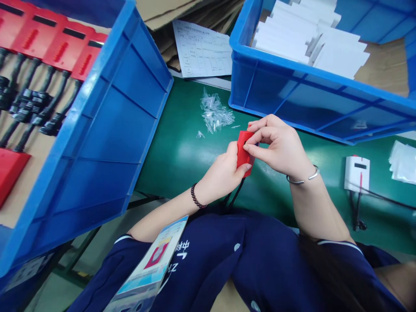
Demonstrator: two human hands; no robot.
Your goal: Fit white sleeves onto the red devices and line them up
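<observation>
A red plastic device (244,151) with a black cable (238,190) hanging from its lower end is held over the green worktop. My left hand (229,167) wraps round its left side and lower end, thumb across the front. Over the device's upper part, my right hand (273,143) has thumb and forefinger pinched together at the dark window; whatever lies between those fingertips is too small to make out. Just beyond my hands lies a loose heap of small clear plastic pieces (214,112).
To the left stands a blue crate (130,99) of red devices (55,39) with black cables. Another blue crate (292,86), at the back right, holds white boards (308,34). A white device (357,173), clear bags (404,161) and a printed sheet (204,50) lie around.
</observation>
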